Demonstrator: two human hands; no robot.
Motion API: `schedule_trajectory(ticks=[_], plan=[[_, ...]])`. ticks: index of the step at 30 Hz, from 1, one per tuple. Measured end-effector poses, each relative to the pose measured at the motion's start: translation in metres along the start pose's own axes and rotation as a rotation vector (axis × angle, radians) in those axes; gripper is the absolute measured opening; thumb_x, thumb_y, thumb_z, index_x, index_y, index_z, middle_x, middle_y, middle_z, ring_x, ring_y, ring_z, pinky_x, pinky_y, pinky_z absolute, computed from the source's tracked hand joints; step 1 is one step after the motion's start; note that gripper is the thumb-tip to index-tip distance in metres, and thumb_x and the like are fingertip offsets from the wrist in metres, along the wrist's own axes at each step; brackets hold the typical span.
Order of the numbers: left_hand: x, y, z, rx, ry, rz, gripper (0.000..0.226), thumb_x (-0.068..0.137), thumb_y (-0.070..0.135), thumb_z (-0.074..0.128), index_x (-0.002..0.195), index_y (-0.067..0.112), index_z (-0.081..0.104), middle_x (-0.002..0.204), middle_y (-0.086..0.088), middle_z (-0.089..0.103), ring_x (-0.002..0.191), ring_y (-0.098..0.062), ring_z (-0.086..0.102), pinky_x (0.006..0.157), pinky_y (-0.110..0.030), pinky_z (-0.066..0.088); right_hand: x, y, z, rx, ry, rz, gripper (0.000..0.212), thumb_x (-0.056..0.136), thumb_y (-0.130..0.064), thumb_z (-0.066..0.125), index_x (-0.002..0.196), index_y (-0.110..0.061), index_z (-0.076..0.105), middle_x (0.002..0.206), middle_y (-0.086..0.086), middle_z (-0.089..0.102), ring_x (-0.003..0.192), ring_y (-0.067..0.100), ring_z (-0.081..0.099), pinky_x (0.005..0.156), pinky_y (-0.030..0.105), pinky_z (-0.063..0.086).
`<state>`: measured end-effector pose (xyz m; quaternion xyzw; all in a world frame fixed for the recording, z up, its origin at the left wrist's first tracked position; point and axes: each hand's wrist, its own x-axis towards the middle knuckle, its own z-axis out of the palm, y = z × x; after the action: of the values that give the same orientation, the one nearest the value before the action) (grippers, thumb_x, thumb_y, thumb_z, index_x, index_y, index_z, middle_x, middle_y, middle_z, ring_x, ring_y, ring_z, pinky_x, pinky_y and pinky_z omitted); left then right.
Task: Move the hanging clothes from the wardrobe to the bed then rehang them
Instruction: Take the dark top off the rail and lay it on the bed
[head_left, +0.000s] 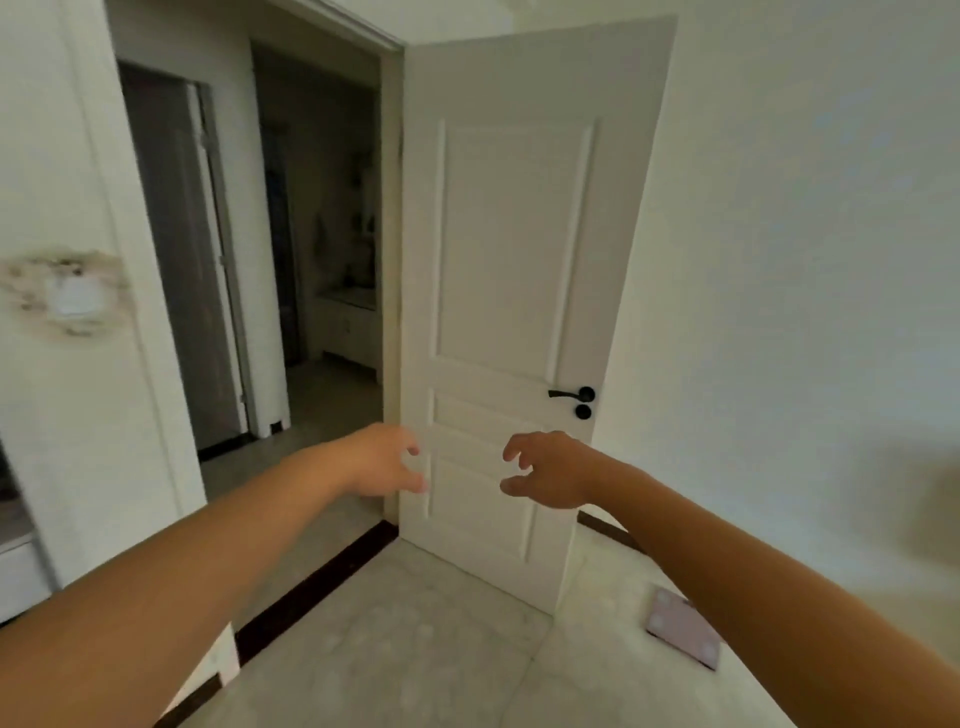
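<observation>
Before an open white door (498, 312), left hand (382, 460) and right hand (550, 470) hover empty, fingers loosely curled apart.

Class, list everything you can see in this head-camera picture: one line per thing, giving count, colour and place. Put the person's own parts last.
Door: one, white, panelled, standing open at centre.
Door handle: one, black, on the door's right edge, with a round black lock below it.
Doorway: one, left of the door, opening onto a dim hallway.
Cabinet: one, white, at the hallway's far end.
Wall switch: one, white, on the left wall, ringed by a stained patch.
Threshold strip: one, dark, across the floor at the doorway.
Floor: pale tiles, bottom centre.
Flat scale-like pad: one, pinkish, on the floor at right, near the wall.
Left hand: one, bare, empty, fingers curled open, before the door.
Right hand: one, bare, empty, fingers curled open, before the door.
</observation>
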<state>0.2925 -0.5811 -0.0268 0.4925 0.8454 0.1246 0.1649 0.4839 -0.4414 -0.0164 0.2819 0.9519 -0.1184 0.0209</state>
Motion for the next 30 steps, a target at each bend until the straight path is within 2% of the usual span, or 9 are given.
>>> schedule_trajectory(ticks=[4,10,17,21,24,30], plan=[[-0.029,-0.055,-0.027,0.002,0.094,-0.118,0.066,0.088,0.047,0.064,0.145,0.021,0.041,0.146,-0.002,0.046,0.128,-0.020,0.049,0.101,-0.033,0.045,0.042,-0.062,-0.003,-0.031,-0.024,-0.169,0.051,0.096,-0.045,0.054,0.140,-0.022,0.044,0.141,0.004,0.049,0.126,0.026,0.048,0.107,0.039,0.040],[-0.078,-0.139,-0.067,0.003,0.165,-0.276,0.060,0.091,0.044,0.062,0.142,0.019,0.043,0.147,-0.003,0.044,0.131,-0.022,0.046,0.106,-0.036,0.042,0.087,-0.166,0.003,-0.100,-0.062,-0.369,0.055,0.097,-0.046,0.053,0.143,-0.018,0.042,0.141,0.006,0.049,0.125,0.025,0.049,0.103,0.036,0.042],[-0.136,-0.269,-0.113,-0.020,0.179,-0.449,0.080,0.091,0.047,0.061,0.153,0.017,0.021,0.159,-0.002,0.023,0.143,-0.021,0.030,0.116,-0.032,0.028,0.128,-0.308,0.022,-0.078,-0.064,-0.518,0.041,0.097,-0.039,0.054,0.130,-0.014,0.053,0.124,0.005,0.060,0.110,0.023,0.059,0.096,0.038,0.049],[-0.166,-0.343,-0.145,0.002,0.218,-0.512,0.082,0.086,0.055,0.063,0.151,0.018,0.028,0.153,-0.003,0.034,0.134,-0.022,0.040,0.111,-0.036,0.036,0.154,-0.386,0.035,-0.028,-0.059,-0.584,0.048,0.093,-0.047,0.055,0.135,-0.022,0.049,0.129,0.001,0.058,0.110,0.021,0.059,0.096,0.041,0.050],[-0.189,-0.386,-0.167,0.019,0.224,-0.533,0.074,0.089,0.049,0.062,0.147,0.013,0.033,0.146,-0.006,0.042,0.126,-0.022,0.046,0.106,-0.034,0.042,0.172,-0.442,0.042,-0.001,-0.055,-0.618,0.051,0.094,-0.048,0.055,0.138,-0.022,0.046,0.133,0.002,0.057,0.112,0.022,0.059,0.098,0.040,0.049],[-0.212,-0.478,-0.205,-0.013,0.293,-0.608,0.078,0.091,0.046,0.062,0.151,0.012,0.026,0.153,-0.008,0.034,0.134,-0.024,0.040,0.108,-0.031,0.039,0.217,-0.538,0.054,-0.017,-0.067,-0.685,0.051,0.097,-0.045,0.052,0.141,-0.021,0.043,0.142,0.002,0.050,0.123,0.025,0.053,0.104,0.038,0.045]])
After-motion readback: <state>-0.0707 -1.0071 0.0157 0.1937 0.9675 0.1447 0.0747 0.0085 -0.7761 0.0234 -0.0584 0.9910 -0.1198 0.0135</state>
